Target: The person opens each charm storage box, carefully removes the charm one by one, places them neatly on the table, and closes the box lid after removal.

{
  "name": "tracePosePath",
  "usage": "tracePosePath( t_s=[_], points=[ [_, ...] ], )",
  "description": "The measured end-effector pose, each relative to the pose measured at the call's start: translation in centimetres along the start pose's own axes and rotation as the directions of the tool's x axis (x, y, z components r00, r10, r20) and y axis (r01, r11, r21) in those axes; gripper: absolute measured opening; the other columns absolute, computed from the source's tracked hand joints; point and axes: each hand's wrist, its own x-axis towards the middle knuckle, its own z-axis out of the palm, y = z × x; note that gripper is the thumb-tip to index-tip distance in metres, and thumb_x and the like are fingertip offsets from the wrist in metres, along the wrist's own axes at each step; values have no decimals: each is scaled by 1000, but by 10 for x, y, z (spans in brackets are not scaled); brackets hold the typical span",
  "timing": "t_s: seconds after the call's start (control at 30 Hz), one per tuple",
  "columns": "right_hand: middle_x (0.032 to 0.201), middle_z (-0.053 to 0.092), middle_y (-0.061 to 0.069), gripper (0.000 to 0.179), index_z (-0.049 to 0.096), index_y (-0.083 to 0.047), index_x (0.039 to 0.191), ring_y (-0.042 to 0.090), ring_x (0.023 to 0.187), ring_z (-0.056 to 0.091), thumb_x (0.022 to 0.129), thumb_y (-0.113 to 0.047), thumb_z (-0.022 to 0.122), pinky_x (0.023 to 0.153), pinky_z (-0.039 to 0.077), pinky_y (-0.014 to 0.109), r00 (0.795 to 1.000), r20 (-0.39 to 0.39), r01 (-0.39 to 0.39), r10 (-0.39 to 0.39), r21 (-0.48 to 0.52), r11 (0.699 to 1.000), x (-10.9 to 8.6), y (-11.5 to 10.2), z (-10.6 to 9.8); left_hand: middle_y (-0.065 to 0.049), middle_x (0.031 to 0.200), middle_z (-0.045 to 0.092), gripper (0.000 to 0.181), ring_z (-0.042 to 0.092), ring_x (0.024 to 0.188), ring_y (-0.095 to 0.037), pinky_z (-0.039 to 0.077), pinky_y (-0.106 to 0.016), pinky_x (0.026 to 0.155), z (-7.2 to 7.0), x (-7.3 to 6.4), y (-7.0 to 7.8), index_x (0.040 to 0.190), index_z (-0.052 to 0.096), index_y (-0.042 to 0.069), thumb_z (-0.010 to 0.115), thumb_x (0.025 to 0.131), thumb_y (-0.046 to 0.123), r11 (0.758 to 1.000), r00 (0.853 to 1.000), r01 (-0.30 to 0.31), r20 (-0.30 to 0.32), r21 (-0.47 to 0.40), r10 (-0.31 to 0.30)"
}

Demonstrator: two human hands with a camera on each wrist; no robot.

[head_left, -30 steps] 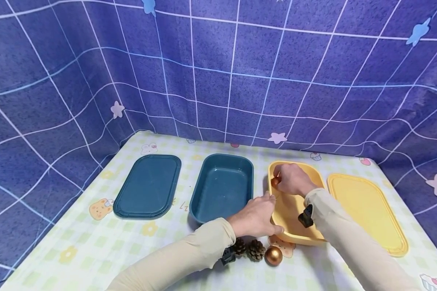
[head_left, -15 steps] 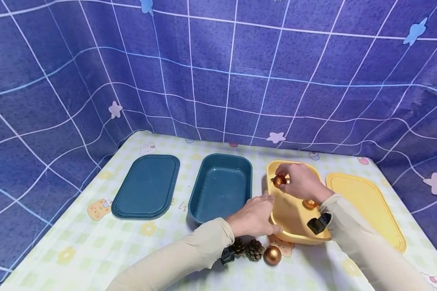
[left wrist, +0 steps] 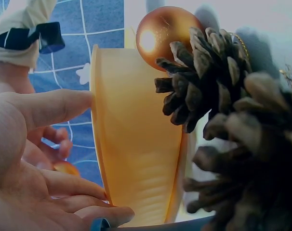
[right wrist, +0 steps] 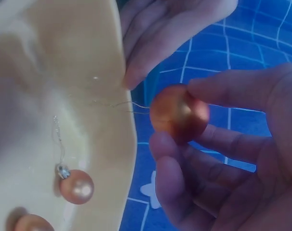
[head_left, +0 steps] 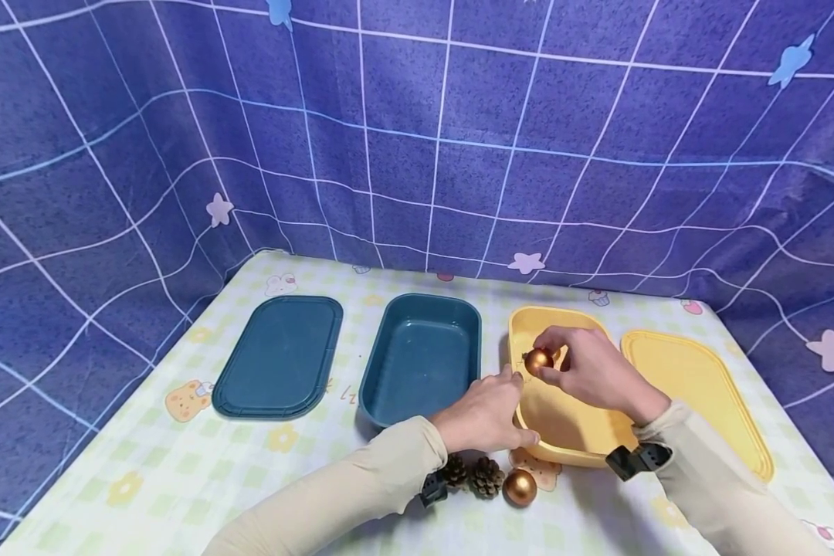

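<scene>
In the head view, my right hand [head_left: 594, 371] holds a copper Christmas ball [head_left: 538, 362] over the yellow box [head_left: 575, 457]. Thumb and fingertips pinch the ball [right wrist: 179, 114] in the right wrist view, its thin thread trailing toward the box wall [right wrist: 100, 120]. Inside that box lie a second copper ball [right wrist: 78, 186] with a silver cap and part of another ball [right wrist: 34, 224]. My left hand [head_left: 483, 413] rests against the box's left side, fingers extended along the rim and thumb at the near corner.
A dark blue box [head_left: 420, 371] stands left of the yellow one, its blue lid [head_left: 281, 359] farther left. The yellow lid [head_left: 702, 401] lies at the right. Pinecones [head_left: 487, 476] and a loose copper ball [head_left: 520, 487] sit in front, near my left wrist.
My right hand has drawn the copper ball up from the far left part of the yellow box, shifting right and nearer to me. My left hand stays on the box.
</scene>
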Motion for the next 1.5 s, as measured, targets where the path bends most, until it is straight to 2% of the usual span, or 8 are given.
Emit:
tracePosePath(
  t_s=[0.3,0.47,0.6,0.8,1.03,1.3,1.43,1.5],
  points=[
    [86,72,-5,13,74,-21,96,-2,56,54,85,-21,80,53,47,18,997,-67,-21,22,18,1000,-26,-12,-13,-17,164,32,86,49,142,-27,46,-34,114,1,-1,1,154,39,5,74,87,45,1000,1000,-4,7,-6,4],
    [80,69,-9,18,73,-20,97,-5,59,53,82,-21,83,53,46,18,994,-108,-22,24,19,1000,-42,-17,-16,-19,163,31,85,50,140,-27,46,-34,115,0,0,1,153,40,4,75,87,45,1000,1000,-7,-4,-2,7],
    [76,66,-11,22,72,-18,95,-7,60,51,78,-21,86,51,45,18,988,-153,4,0,24,1000,-56,-19,-13,-20,163,31,86,50,140,-28,46,-34,115,1,0,1,153,41,4,76,86,45,1000,1000,-5,-8,-2,5],
    [80,65,-16,30,68,-23,91,-10,61,51,72,-13,88,49,45,15,975,-218,44,-34,43,998,-83,-21,-1,-20,163,32,85,52,139,-28,47,-34,114,1,0,1,152,42,4,77,86,45,1000,1000,-10,-13,-3,10],
    [83,63,-18,36,68,-22,95,-13,62,48,69,-11,90,49,43,11,978,-206,41,-26,68,997,-113,-19,25,-20,163,31,87,50,140,-29,45,-34,115,1,-1,1,153,40,4,76,86,46,1000,1000,-7,-12,-5,7],
    [83,60,-21,42,67,-24,99,-14,64,48,67,-9,90,48,40,7,975,-206,113,-85,127,985,-135,-15,54,-20,163,31,87,51,140,-28,46,-33,115,1,0,1,153,40,4,76,86,46,1000,1000,-13,-18,11,13],
    [84,62,-17,38,66,-23,99,-15,63,49,71,-14,89,48,41,7,987,-157,71,-45,159,985,-142,-12,64,-19,164,30,88,47,143,-27,43,-32,117,1,0,1,154,38,4,75,87,46,1000,1000,-4,-14,11,4],
    [84,63,-15,34,66,-22,99,-14,63,49,74,-18,89,48,43,10,995,-103,11,9,186,982,-143,-11,67,-19,164,30,88,46,144,-27,42,-32,118,1,0,1,154,38,4,75,87,46,1000,1000,-2,-11,11,2]
  ],
)
